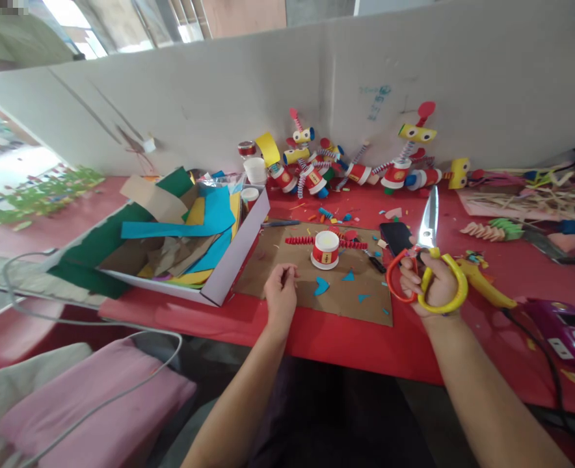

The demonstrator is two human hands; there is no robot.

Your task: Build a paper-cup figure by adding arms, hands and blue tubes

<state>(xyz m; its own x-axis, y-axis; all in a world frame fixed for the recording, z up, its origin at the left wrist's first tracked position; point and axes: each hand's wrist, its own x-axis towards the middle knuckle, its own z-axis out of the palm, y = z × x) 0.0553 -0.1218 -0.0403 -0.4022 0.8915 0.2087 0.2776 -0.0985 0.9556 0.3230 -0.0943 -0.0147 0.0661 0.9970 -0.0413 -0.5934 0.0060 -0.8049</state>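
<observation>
My right hand (431,286) is wrapped round a pair of scissors (430,221), with one red handle loop and one yellow. The blades point up and look closed. My left hand (281,289) is curled at the near edge of a brown cardboard sheet (278,250), fingers drawn together; whatever may be between them is hidden. Right of it, an upturned red and white paper cup (325,250) stands on the cardboard, with folded red paper strips (300,241) out to both sides. Blue paper scraps (321,286) lie in front of the cup.
At left is a box (233,260) full of coloured paper and card. Several paper-cup figures (397,174) line the grey wall. A black phone (395,237), a yellow glue gun (490,286) and a purple device (563,335) lie at right. A grey cable (97,322) hangs at left.
</observation>
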